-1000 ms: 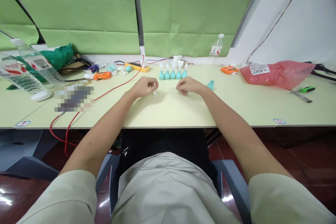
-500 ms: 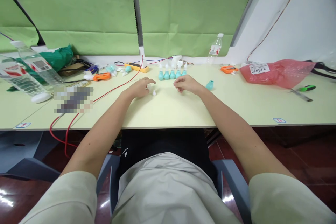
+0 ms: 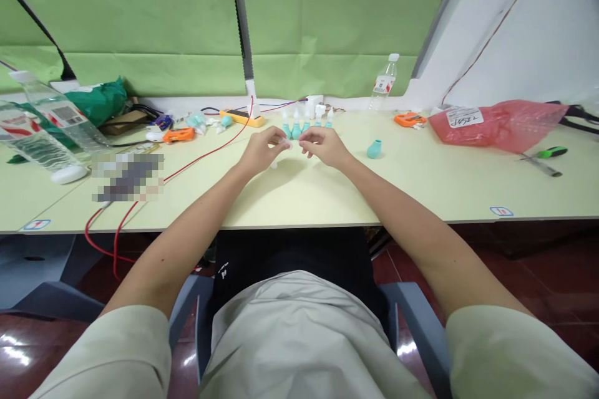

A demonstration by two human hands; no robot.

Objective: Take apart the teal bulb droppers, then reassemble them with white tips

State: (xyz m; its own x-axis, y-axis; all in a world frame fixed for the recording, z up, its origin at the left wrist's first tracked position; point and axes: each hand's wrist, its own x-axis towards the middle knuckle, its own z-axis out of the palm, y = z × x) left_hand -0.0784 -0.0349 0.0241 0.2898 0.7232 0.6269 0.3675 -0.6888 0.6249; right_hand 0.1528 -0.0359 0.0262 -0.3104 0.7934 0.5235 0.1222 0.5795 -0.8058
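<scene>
My left hand [image 3: 266,149] is closed, its thumb and fingers pinching a small whitish piece [image 3: 292,144] in front of the row of teal bulbs [image 3: 296,131] with white tips. Opposite it, my right hand [image 3: 322,145] is also closed, fingertips at the right side of that piece; whatever it grips is too small to name. A small white tip [image 3: 274,165] lies on the table just below my left hand, partly hidden. One teal bulb [image 3: 374,149] without a white tip sits to the right of my right hand.
Orange tools [image 3: 179,135] and a yellow device [image 3: 241,117] lie behind on the left, near large bottles [image 3: 65,115] and a red cable [image 3: 206,154]. Toward the right are a clear bottle [image 3: 384,84], a red bag [image 3: 496,128] and a green-handled tool [image 3: 552,153].
Both hands have come together in the middle, before the bulbs. My left hand moved right and closed on a small piece; my right hand moved slightly left.
</scene>
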